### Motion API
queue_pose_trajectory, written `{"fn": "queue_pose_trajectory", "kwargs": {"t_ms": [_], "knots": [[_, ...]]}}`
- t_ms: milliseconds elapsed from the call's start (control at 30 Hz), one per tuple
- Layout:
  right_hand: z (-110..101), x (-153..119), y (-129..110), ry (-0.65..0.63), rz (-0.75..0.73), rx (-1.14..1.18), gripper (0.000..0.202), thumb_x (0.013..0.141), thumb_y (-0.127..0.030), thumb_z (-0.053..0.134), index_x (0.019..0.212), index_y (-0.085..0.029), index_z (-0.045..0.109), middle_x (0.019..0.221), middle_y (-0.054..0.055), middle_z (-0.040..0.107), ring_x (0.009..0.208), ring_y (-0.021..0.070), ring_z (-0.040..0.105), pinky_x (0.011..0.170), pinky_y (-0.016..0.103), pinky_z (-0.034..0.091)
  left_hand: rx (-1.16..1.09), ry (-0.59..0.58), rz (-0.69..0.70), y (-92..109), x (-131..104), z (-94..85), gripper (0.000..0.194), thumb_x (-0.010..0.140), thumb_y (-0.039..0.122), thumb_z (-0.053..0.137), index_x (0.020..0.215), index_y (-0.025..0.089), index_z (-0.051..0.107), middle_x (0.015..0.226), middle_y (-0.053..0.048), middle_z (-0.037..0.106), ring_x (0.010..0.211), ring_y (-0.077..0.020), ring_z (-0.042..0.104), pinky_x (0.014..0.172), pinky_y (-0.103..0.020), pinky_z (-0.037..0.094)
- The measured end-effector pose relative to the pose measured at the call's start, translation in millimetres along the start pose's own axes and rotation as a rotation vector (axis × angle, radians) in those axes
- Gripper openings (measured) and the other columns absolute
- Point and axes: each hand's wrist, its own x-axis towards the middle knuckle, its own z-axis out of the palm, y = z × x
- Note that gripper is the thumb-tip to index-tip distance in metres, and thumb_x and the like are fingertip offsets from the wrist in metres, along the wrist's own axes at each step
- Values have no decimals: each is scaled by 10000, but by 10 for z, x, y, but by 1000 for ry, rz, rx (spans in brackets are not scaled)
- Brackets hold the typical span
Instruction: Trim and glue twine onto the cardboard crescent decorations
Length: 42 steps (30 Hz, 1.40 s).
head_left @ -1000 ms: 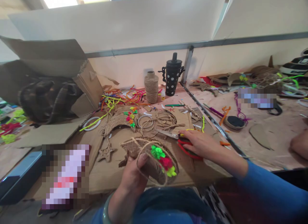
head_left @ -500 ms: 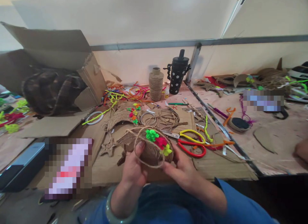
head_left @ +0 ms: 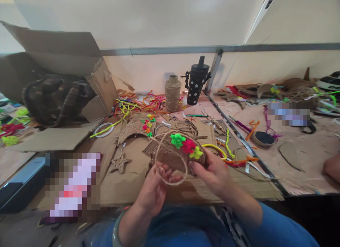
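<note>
A crescent-shaped piece wrapped in jute twine [head_left: 156, 149] is held above the cardboard, with green, red and yellow fuzzy flowers [head_left: 188, 146] along its right part. My right hand [head_left: 216, 172] grips its right end, thumb in front. From the piece a loose loop of twine [head_left: 158, 148] hangs down in front. My left hand [head_left: 155, 187], palm up with fingers partly curled, is at the lower left of this loop and closed on the twine. Behind lies a similar twine-wrapped arch [head_left: 134, 132] with small flowers; a twine star [head_left: 119, 163] rests to the left.
A twine spool [head_left: 173, 95] and a black flowered tumbler [head_left: 196, 84] stand at the back. Red-and-yellow-handled scissors [head_left: 216, 149] lie partly behind my right hand. An open cardboard box [head_left: 102, 87] holds a dark bag. At the right edge shows another person's hand [head_left: 332, 169].
The twine-wrapped piece has moved right and slightly up with my right hand. My left hand has come off the piece and now lies lower, at the twine loop.
</note>
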Motion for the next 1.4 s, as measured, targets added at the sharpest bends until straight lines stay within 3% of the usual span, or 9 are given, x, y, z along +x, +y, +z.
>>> {"fn": "queue_pose_trajectory", "kwargs": {"t_ms": [167, 400, 533, 633, 800, 933, 1133, 1233, 1400], "knots": [[-287, 12, -58, 39, -105, -279, 103, 816, -243, 531, 874, -208, 609, 677, -5, 640, 606, 162, 597, 579, 266, 476, 149, -369, -188, 85, -15, -115, 630, 667, 610, 742, 1109, 162, 711, 1007, -150, 767, 919, -261, 719, 743, -305, 543], [-459, -15, -67, 42, -268, -484, 183, 801, -212, 519, 942, -239, 632, 875, 63, 764, 815, 233, 725, 733, 347, 567, -23, -501, -118, 445, -112, -136, 525, 724, 658, 654, 840, 164, 793, 774, -103, 794, 745, -230, 742, 715, -296, 576], [-484, -58, -46, 16, -319, -539, 169, 810, -194, 522, 936, -236, 627, 884, 64, 766, 823, 229, 729, 719, 332, 569, -61, -445, 134, 747, -151, -49, 516, 743, 677, 613, 953, 239, 788, 751, -36, 798, 639, -173, 735, 584, -224, 582], [-493, -102, -99, -76, -290, -547, 106, 829, -192, 511, 864, -234, 601, 724, 14, 719, 619, 170, 681, 564, 257, 521, -12, -296, 413, 851, -96, 61, 585, 674, 734, 626, 1024, 286, 761, 927, -11, 808, 851, -232, 748, 690, -288, 616], [-560, -172, -237, -308, -171, -439, 104, 818, -181, 460, 777, -233, 540, 710, 2, 670, 606, 140, 631, 548, 221, 466, 500, -283, 581, 757, -76, 168, 422, 724, 474, 753, 1084, 255, 749, 1088, -70, 773, 1056, -263, 679, 868, -293, 542], [-618, -170, -300, -411, -92, -426, 120, 791, -153, 463, 769, -224, 556, 707, 7, 671, 605, 145, 619, 532, 223, 433, 947, -351, 492, 706, -138, 218, 551, 662, 328, 832, 1194, 273, 701, 1127, -77, 757, 1038, -261, 662, 913, -278, 472], [-714, -39, -426, -654, 5, -393, 118, 778, -137, 488, 797, -212, 578, 738, 7, 677, 653, 150, 627, 559, 212, 430, 1252, -563, 167, 728, -113, 375, 749, 607, 337, 860, 1306, 279, 599, 984, -49, 745, 880, -255, 664, 778, -319, 496], [-759, 37, -483, -781, 51, -441, 154, 773, -131, 485, 855, -197, 598, 777, 13, 678, 671, 153, 623, 584, 220, 428, 1289, -657, 2, 669, -77, 410, 746, 628, 355, 844, 1312, 252, 564, 983, -27, 710, 857, -222, 633, 748, -303, 486], [-786, 201, -533, -938, 101, -514, 218, 752, -153, 507, 935, -189, 621, 812, 38, 692, 708, 188, 647, 589, 245, 431, 1142, -698, -141, 488, -32, 384, 506, 667, 276, 806, 1143, 220, 644, 957, 5, 677, 856, -182, 585, 767, -272, 449]]}}
